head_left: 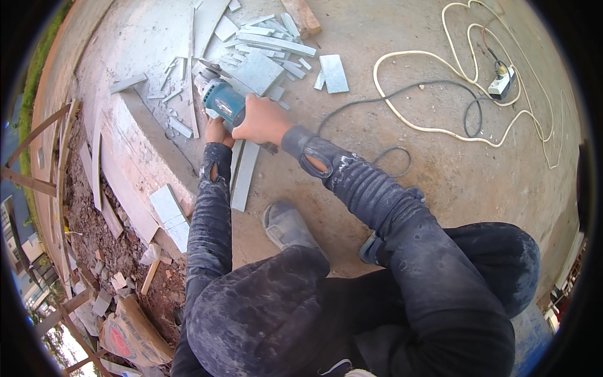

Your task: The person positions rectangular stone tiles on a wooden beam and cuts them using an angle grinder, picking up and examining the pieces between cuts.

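Note:
My right hand (260,119) grips the rear body of a teal angle grinder (223,100), whose disc end points up-left over cut pieces of pale stone. My left hand (218,131) is curled just below the grinder's body at a small pale piece; what exactly it grips is partly hidden. A square pale slab (257,72) lies beyond the grinder among thin cut strips (273,44). Long pale strips (244,176) lie just below my hands.
A concrete step (141,138) with stacked tiles (168,217) is on the left, beside rubble, wooden framing (63,157) and a torn sack (135,333). A power strip (500,81) with looped white (402,125) and dark cables lies right. My sandaled foot (282,223) is below.

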A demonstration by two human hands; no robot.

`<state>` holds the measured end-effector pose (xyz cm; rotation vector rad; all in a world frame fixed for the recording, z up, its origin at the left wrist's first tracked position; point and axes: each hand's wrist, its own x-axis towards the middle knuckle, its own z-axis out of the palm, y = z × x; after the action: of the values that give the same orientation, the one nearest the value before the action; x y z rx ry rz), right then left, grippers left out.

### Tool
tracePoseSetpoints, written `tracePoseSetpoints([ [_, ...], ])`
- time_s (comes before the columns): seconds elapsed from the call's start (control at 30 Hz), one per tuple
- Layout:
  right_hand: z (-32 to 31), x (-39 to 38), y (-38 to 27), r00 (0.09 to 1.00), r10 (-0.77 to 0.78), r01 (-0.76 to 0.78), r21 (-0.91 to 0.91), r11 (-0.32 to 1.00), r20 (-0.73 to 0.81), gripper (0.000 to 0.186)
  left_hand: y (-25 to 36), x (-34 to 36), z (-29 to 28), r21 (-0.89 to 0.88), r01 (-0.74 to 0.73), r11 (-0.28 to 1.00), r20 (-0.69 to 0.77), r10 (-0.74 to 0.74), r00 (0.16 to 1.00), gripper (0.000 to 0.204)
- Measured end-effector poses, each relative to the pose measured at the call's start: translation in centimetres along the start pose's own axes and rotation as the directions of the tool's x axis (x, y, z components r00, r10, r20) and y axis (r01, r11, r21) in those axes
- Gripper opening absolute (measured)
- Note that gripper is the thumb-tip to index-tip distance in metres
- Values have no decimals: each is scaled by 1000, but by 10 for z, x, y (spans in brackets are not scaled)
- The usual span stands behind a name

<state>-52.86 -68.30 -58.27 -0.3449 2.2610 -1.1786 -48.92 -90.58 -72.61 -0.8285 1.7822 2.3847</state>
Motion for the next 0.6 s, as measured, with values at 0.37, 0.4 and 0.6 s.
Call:
tracePoseSetpoints([
  [0.37, 3, 13, 10, 1000, -22, 22, 11, 1000, 5, 68, 6, 6, 20, -341, 59, 938, -75, -90, 993, 35],
  [0.4, 3, 14, 8, 1000, -25, 25, 0, 1000, 1, 68, 2, 8, 17, -371, 50, 927, -67, -81, 994, 35],
  [0.6, 2, 20, 11, 998, -61, 62, 12, 998, -12, 67, 3, 12, 12, -385, 89, 919, -29, -109, 994, 33],
])
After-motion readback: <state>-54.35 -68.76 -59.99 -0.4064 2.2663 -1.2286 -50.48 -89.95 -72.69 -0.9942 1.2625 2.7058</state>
